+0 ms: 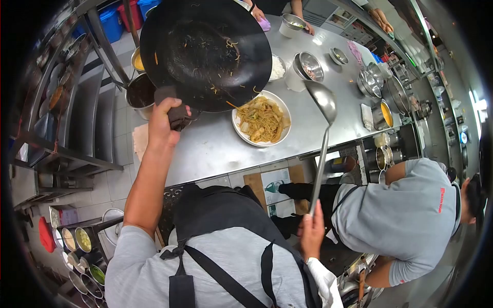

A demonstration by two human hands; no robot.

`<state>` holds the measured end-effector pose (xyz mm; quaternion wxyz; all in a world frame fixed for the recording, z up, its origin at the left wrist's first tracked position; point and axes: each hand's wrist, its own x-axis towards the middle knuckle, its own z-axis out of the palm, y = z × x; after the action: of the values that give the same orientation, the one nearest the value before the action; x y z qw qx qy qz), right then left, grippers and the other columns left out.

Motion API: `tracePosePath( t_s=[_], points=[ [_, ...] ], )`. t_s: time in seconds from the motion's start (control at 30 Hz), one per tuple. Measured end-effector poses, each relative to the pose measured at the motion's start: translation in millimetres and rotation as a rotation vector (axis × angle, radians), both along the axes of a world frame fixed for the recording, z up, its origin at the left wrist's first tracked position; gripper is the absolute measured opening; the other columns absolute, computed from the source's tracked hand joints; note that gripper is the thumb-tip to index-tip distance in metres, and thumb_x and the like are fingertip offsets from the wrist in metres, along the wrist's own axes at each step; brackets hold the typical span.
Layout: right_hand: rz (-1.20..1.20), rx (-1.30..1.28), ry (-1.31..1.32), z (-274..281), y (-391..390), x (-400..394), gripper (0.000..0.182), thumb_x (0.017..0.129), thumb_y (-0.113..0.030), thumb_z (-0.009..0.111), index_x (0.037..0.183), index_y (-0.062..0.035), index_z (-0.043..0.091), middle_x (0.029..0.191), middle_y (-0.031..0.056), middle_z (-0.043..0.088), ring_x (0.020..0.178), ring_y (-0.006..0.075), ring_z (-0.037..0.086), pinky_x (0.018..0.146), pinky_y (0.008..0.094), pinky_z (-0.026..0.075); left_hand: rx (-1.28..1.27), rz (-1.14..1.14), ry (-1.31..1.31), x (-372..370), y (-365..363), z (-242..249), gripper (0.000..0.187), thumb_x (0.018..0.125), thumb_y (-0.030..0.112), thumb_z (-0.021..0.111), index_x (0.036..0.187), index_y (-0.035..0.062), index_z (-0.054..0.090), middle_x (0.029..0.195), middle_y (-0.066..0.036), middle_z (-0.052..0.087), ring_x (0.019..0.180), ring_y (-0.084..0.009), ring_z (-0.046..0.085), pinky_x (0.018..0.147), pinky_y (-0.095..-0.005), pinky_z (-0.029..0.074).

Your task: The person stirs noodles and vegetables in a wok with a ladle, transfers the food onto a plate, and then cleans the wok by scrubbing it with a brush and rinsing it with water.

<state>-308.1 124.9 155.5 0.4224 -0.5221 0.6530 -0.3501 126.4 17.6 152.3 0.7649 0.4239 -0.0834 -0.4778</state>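
My left hand [167, 115] is closed round a dark cloth at the handle of a black wok [197, 51]. The wok is tilted over the steel table, with noodle scraps stuck to its inside. Just below its rim, a white plate [238, 126] holds a heap of fried noodles [263, 120]. My right hand [311, 231] grips the long handle of a steel ladle [322, 102], whose bowl is up over the table, right of the plate and touching no food.
The steel table [205, 159] bears a rice bowl [278, 68], metal bowls [311, 66] and a container with yellow liquid [386, 114]. A co-worker [400, 205] in grey is at the right. Another person's hands [309, 29] are at the far edge. Shelves [82, 118] stand left.
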Motion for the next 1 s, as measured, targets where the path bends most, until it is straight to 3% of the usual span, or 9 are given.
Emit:
tracePosePath(
  t_s=[0.03, 0.13, 0.3, 0.37, 0.53, 0.63, 0.7, 0.8, 1.0],
  points=[
    [-0.085, 0.069, -0.162, -3, 7, 24, 0.054, 0.095, -0.014, 0.052, 0.146, -0.0128, 0.033, 0.071, -0.0035, 0.046, 0.053, 0.0017, 0.04, 0.045, 0.016, 0.034, -0.004, -0.002, 0.001, -3, 4, 4, 0.023, 0.073, 0.012, 0.063, 0.092, 0.0011, 0.055, 0.079, -0.011, 0.06, 0.065, -0.0224, 0.061, 0.059, -0.0336, 0.051],
    [0.13, 0.117, -0.141, -32, 1, 46, 0.054, 0.096, -0.015, 0.051, 0.146, -0.0125, 0.031, 0.071, -0.0029, 0.047, 0.052, 0.0031, 0.04, 0.045, 0.0178, 0.036, 0.053, -0.012, 0.08, -12, 12, 9, 0.021, 0.072, 0.014, 0.063, 0.088, 0.0014, 0.056, 0.077, -0.011, 0.06, 0.064, -0.0217, 0.061, 0.058, -0.0337, 0.05],
    [0.135, 0.1, -0.311, -34, -1, 44, 0.057, 0.096, -0.017, 0.053, 0.147, -0.0141, 0.029, 0.065, -0.0016, 0.048, 0.049, 0.0045, 0.041, 0.044, 0.02, 0.035, 0.079, -0.023, 0.082, -5, 19, 1, 0.024, 0.072, 0.017, 0.064, 0.09, 0.004, 0.054, 0.074, -0.01, 0.059, 0.062, -0.0215, 0.061, 0.055, -0.0357, 0.048],
    [0.113, 0.285, -0.359, -20, -14, 44, 0.058, 0.096, -0.017, 0.053, 0.148, -0.0153, 0.027, 0.066, -0.0009, 0.049, 0.048, 0.006, 0.044, 0.042, 0.0204, 0.037, 0.086, -0.015, 0.085, -10, 26, 2, 0.025, 0.072, 0.017, 0.064, 0.09, 0.0046, 0.053, 0.074, -0.01, 0.059, 0.062, -0.0215, 0.061, 0.055, -0.0361, 0.048],
    [0.195, 0.05, -0.367, -34, -28, 53, 0.035, 0.09, -0.009, 0.057, 0.119, -0.0036, 0.039, 0.064, 0.0019, 0.046, 0.041, 0.009, 0.043, 0.037, 0.022, 0.038, 0.173, 0.02, 0.159, -17, 46, 11, 0.029, 0.07, 0.023, 0.064, 0.093, 0.0077, 0.053, 0.074, -0.01, 0.061, 0.062, -0.021, 0.061, 0.051, -0.0367, 0.048],
    [0.326, 0.123, -0.339, -72, -63, 68, 0.028, 0.087, -0.006, 0.061, 0.112, -0.0019, 0.047, 0.061, 0.0003, 0.047, 0.042, 0.0083, 0.044, 0.039, 0.0238, 0.037, 0.18, 0.034, 0.222, -29, 64, 22, 0.03, 0.07, 0.025, 0.064, 0.094, 0.0097, 0.054, 0.074, -0.01, 0.061, 0.061, -0.0208, 0.061, 0.051, -0.0364, 0.048],
    [0.387, 0.087, -0.304, -92, -81, 72, 0.022, 0.086, -0.006, 0.061, 0.106, -0.0015, 0.052, 0.061, -0.0011, 0.048, 0.043, 0.0073, 0.043, 0.041, 0.0237, 0.035, 0.127, -0.037, 0.288, -35, 82, 31, 0.031, 0.069, 0.021, 0.064, 0.092, 0.0041, 0.053, 0.072, -0.013, 0.061, 0.061, -0.0226, 0.061, 0.053, -0.0362, 0.051],
    [0.438, 0.05, -0.239, -80, -104, 72, 0.019, 0.086, -0.004, 0.058, 0.104, -0.0033, 0.052, 0.058, -0.0025, 0.045, 0.044, 0.0067, 0.044, 0.04, 0.0233, 0.035, 0.054, 0.038, 0.352, -55, 116, 25, 0.02, 0.071, 0.015, 0.062, 0.082, -0.0005, 0.057, 0.072, -0.016, 0.062, 0.061, -0.0258, 0.062, 0.057, -0.0364, 0.053],
    [0.772, 0.103, -0.39, -89, -147, 66, 0.02, 0.087, 0.0, 0.055, 0.105, -0.0036, 0.047, 0.055, -0.0001, 0.046, 0.037, 0.0087, 0.042, 0.034, 0.0251, 0.035, 0.045, 0.372, 0.258, -120, 217, 46, 0.024, 0.071, 0.011, 0.061, 0.088, -0.0042, 0.055, 0.076, -0.018, 0.061, 0.066, -0.0287, 0.062, 0.063, -0.0384, 0.054]
  ],
)
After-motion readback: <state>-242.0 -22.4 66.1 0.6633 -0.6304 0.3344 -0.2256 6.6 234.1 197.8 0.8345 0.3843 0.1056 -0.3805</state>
